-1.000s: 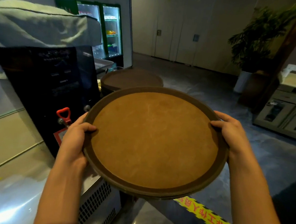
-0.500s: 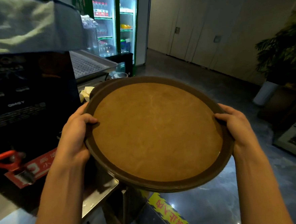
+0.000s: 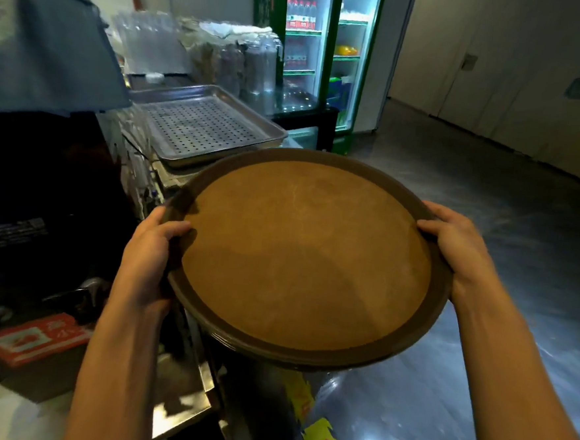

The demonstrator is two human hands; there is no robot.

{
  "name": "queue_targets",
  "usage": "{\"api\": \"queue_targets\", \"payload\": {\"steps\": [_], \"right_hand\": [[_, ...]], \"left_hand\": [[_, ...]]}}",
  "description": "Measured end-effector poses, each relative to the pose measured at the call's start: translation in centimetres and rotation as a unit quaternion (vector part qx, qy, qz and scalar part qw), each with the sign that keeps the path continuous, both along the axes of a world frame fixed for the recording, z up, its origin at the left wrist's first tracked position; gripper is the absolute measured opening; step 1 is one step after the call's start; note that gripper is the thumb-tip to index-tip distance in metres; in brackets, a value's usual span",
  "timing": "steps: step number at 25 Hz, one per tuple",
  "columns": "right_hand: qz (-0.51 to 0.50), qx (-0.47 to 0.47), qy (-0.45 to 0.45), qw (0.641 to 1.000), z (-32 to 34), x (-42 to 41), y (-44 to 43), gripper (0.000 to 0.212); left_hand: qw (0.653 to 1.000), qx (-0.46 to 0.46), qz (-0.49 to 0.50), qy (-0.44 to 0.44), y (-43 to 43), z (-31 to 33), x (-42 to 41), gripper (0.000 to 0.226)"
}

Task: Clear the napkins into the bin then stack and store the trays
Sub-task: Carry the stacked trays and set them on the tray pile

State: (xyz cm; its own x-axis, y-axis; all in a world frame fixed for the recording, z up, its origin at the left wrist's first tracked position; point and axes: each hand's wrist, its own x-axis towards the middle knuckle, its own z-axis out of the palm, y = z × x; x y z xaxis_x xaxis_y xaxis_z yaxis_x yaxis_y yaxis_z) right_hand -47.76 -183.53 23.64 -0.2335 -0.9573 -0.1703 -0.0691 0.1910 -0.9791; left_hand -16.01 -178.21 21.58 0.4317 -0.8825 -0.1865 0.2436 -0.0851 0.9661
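A round brown tray with a dark rim and a tan non-slip face fills the middle of the view, held level in the air. My left hand grips its left rim, thumb over the top. On the opposite rim my right hand holds it the same way. Under its near edge the rims of more trays show as a thin stack. No napkins or bin are in sight.
A black machine with a red label stands on the steel counter at left. Behind the tray lies a perforated metal pan, with stacked clear cups beyond. A lit drinks fridge stands farther back. Dark glossy floor spreads to the right.
The view has swung left and forward along the counter. The tray stays in both hands. The metal pan and fridge are now closer; the second brown tray on the counter is out of sight.
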Motion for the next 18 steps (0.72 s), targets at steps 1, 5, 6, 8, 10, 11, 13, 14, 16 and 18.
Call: {"api": "queue_targets", "payload": {"steps": [1, 5, 6, 8, 10, 11, 13, 14, 16, 18], "right_hand": [[0.016, -0.001, -0.003, 1.000, -0.1, -0.2, -1.5, 0.036], [0.070, 0.009, 0.000, 0.997, -0.8, -0.4, -7.5, 0.037], [0.078, 0.013, -0.001, 0.997, -1.0, -0.1, -8.5, 0.038], [0.088, 0.019, 0.000, 0.996, -1.7, 0.3, -10.4, 0.037], [0.095, 0.028, -0.001, 0.995, -2.3, 0.7, -11.6, 0.037], [0.096, 0.031, 0.000, 0.995, -2.5, 0.8, -11.9, 0.038], [0.103, 0.036, 0.003, 0.994, -2.9, 1.0, -12.6, 0.038], [0.104, 0.041, 0.002, 0.994, -3.1, 1.2, -12.9, 0.038], [0.106, 0.044, -0.001, 0.993, -3.3, 1.6, -13.6, 0.036], [0.117, 0.047, 0.007, 0.992, -3.6, 2.1, -13.9, 0.037]], "left_hand": [[1.000, 0.008, 0.017, -0.012, -0.4, 0.1, -0.4, 0.036], [0.997, 0.032, 0.067, -0.027, -1.5, 0.1, -2.3, 0.032], [0.995, 0.042, 0.083, -0.031, -1.8, 0.0, -2.5, 0.030], [0.990, 0.063, 0.118, -0.032, -2.7, -0.2, -2.3, 0.024], [0.989, 0.076, 0.118, -0.054, -3.5, -0.6, -1.8, 0.026], [0.988, 0.080, 0.109, -0.075, -3.6, -0.6, -1.7, 0.033], [0.986, 0.075, 0.099, -0.115, -4.3, -0.5, -1.2, 0.043], [0.983, 0.079, 0.096, -0.132, -4.5, -0.5, -1.1, 0.042], [0.980, 0.082, 0.108, -0.145, -4.9, -0.8, -0.9, 0.039], [0.976, 0.097, 0.134, -0.140, -4.9, -1.5, -0.7, 0.034]]}}
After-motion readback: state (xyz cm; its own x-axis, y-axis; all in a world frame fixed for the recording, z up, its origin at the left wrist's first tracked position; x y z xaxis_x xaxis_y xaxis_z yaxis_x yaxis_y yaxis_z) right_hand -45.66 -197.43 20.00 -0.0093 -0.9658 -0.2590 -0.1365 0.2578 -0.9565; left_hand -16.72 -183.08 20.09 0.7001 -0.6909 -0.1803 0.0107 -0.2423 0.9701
